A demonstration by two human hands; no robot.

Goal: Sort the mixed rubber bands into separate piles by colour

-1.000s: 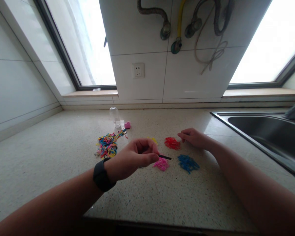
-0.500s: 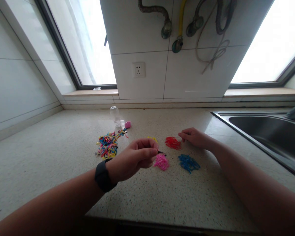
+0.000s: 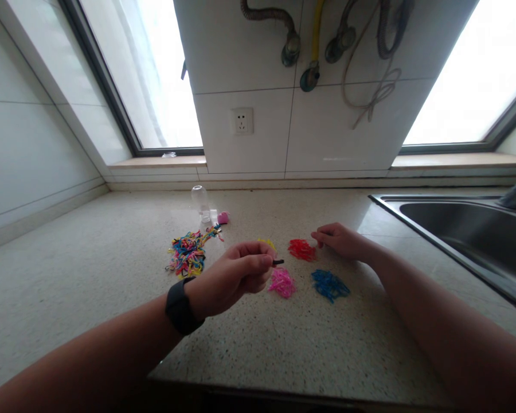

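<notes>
My left hand, with a black watch on the wrist, is closed in a pinch on a small black rubber band, held just above the pink pile. My right hand rests on the counter with curled fingers, beside the red pile. A blue pile lies in front of it. A yellow pile peeks out behind my left hand. The mixed heap of coloured bands lies to the left.
A small clear bottle and a pink cap stand behind the mixed heap. A steel sink fills the right side. Wall socket and hoses hang on the tiled wall behind the speckled counter.
My left hand has drawn back slightly to the left and risen; the black band, stretched out past the fingertips before, now shows only as a short stub. The right hand has not moved.
</notes>
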